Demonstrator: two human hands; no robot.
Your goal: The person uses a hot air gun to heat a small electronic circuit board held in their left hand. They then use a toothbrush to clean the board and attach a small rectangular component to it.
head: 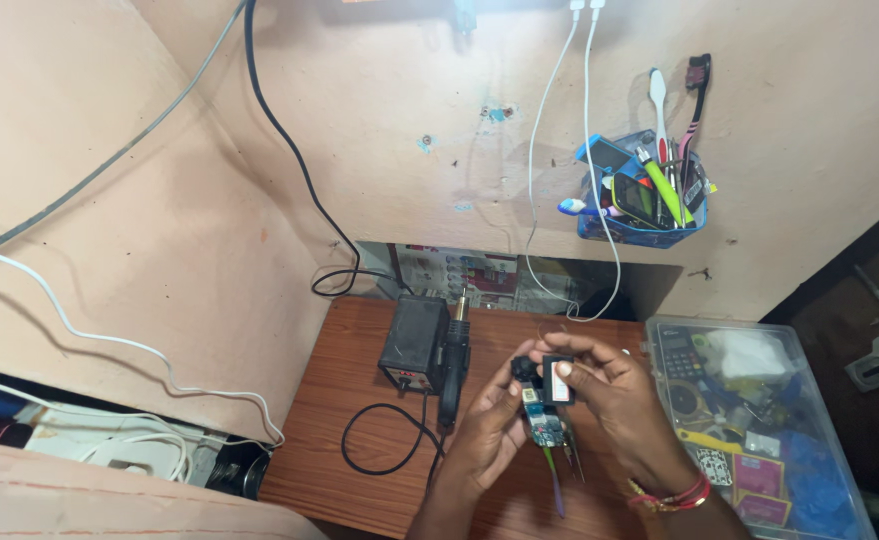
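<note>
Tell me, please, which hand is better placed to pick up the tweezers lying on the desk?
Probably the right hand: the tweezers lie just below it, and it pinches only a small black part. The left hand grips the circuit board.

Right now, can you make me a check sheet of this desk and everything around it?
Surface: brown wooden table, mostly bare at the left.
Job's things: small circuit board and a black part, held over the table.
Clutter: black box with handpiece; clear parts tray; blue tool holder on the wall.
Grippers: left hand under the board; right hand pinching the black part.
Cables: black cord looped on table; white cables hanging.
Surroundings: pink walls.
</note>
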